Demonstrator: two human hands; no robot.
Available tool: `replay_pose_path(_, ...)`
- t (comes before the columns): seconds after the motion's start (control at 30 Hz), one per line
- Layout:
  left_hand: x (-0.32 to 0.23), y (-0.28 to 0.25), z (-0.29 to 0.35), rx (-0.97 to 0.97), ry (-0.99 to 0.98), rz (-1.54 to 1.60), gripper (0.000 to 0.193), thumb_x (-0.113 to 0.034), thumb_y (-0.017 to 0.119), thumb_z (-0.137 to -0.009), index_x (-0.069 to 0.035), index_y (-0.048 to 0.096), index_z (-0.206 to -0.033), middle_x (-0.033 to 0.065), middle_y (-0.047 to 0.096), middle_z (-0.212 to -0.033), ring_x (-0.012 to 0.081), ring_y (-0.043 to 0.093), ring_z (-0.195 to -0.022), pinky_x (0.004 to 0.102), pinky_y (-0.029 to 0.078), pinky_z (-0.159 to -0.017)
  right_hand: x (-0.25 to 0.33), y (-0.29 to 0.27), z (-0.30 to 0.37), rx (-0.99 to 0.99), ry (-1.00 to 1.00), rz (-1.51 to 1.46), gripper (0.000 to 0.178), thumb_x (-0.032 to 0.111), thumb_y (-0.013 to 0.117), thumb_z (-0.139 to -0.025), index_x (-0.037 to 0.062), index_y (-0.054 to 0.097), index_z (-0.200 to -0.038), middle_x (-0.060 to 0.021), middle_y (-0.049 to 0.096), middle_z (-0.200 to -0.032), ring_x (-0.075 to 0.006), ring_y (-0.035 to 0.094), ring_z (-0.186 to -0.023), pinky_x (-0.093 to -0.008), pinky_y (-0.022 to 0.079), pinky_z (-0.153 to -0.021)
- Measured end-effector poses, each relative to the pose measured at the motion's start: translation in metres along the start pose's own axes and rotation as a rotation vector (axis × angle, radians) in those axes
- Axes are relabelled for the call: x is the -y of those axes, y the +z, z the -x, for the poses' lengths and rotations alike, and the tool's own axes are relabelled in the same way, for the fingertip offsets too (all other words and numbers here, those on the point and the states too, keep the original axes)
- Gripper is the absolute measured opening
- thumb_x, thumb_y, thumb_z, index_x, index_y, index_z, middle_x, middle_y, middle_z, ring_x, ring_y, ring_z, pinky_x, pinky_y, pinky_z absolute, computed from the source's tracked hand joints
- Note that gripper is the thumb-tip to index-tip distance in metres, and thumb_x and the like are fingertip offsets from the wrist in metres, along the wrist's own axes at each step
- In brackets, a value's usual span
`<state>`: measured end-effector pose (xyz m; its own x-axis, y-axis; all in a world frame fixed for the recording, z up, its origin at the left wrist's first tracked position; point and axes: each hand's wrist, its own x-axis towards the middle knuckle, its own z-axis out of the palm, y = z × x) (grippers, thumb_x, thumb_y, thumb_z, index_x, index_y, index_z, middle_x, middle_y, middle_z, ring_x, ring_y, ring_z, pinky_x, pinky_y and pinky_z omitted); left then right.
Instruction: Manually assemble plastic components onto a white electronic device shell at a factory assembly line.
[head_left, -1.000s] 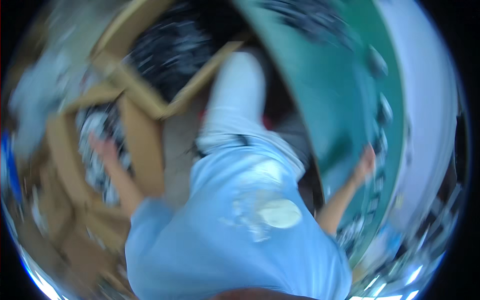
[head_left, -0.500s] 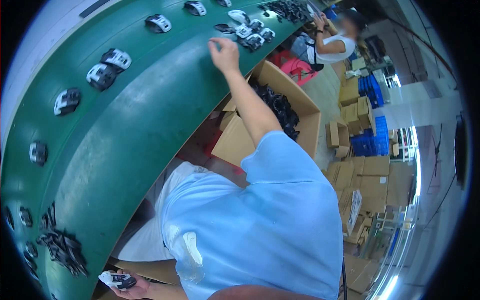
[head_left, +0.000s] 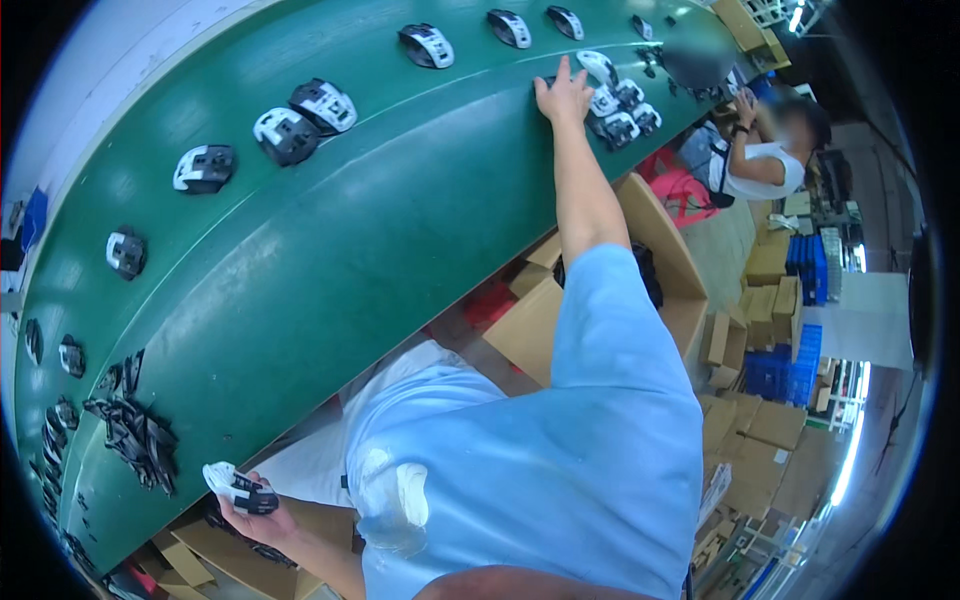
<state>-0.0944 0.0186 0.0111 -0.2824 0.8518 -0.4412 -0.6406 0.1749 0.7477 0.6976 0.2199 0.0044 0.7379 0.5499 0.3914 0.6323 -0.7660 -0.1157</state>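
My left hand [head_left: 258, 515] is at the lower left, by the table's near edge, with fingers closed around a white and black computer mouse shell [head_left: 240, 488]. At the far end of my stretched arm, my right hand [head_left: 567, 98] is over the green table, fingers apart. Partly covered by it is a dark mouse shell [head_left: 543, 83]; whether the fingers touch it is hard to tell. Just right of this hand sits a cluster of white and black mouse shells [head_left: 618, 128], with a white mouse cover [head_left: 597, 67] at its back.
More mouse shells [head_left: 427, 46] stand spaced along the back of the green table [head_left: 330, 270]. A heap of black parts [head_left: 135, 435] lies at left. Cardboard boxes [head_left: 530, 325] stand below the near edge. A seated person [head_left: 765, 165] works at far right.
My right hand has reached onto the dark shell beside the cluster, its fingers spreading. The view has shifted, so the table appears lower and further right. My left hand keeps the mouse shell.
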Motion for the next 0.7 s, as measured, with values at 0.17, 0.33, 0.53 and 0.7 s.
replay_pose_path(0.17, 0.005, -0.021, 0.042, -0.084, 0.008, 0.04, 0.05, -0.036, 0.054, -0.1, -0.003, 0.056, -0.137, 0.0108, 0.069, -0.121, 0.0251, 0.069, -0.094, 0.0387, 0.056, -0.077, 0.013, 0.019, -0.004, 0.15, -0.439, -0.143, 0.028, 0.032, 0.064, -0.095, 0.0108, 0.073, -0.111, -0.0214, 0.071, -0.112, -0.0395, 0.067, -0.105, -0.0477, 0.054, -0.091)
replay_pose_path(0.33, 0.033, 0.031, 0.01, 0.264, 0.009, 0.148, 0.048, -0.038, 0.055, -0.1, -0.007, 0.055, -0.137, 0.0114, 0.066, -0.121, 0.0298, 0.064, -0.104, 0.0433, 0.052, -0.087, 0.124, -0.082, 0.12, 0.469, -0.313, -1.215, 0.017, 0.018, 0.072, -0.096, 0.0041, 0.074, -0.106, -0.0042, 0.074, -0.086, -0.0059, 0.064, -0.072, -0.0227, 0.049, -0.063)
replay_pose_path(0.53, 0.044, 0.079, -0.006, 0.301, -0.03, 0.327, 0.049, -0.038, 0.054, -0.099, -0.001, 0.056, -0.131, 0.0172, 0.068, -0.111, 0.0316, 0.074, -0.086, 0.0402, 0.063, -0.069, 0.264, -0.193, 0.348, 1.537, -0.425, -1.566, 0.033, 0.015, 0.071, -0.097, 0.0122, 0.056, -0.126, 0.0036, 0.066, -0.081, -0.0027, 0.057, -0.064, -0.0185, 0.044, -0.054)
replay_pose_path(0.7, 0.036, 0.086, 0.008, 0.212, 0.028, 0.299, 0.047, -0.036, 0.054, -0.1, -0.001, 0.053, -0.132, 0.0148, 0.068, -0.111, 0.0261, 0.072, -0.091, 0.0378, 0.061, -0.078, 0.298, -0.213, 0.421, 1.927, -0.515, -1.496, 0.033, 0.014, 0.073, -0.095, 0.0049, 0.061, -0.124, 0.0021, 0.067, -0.086, -0.0019, 0.054, -0.066, -0.0179, 0.043, -0.059)
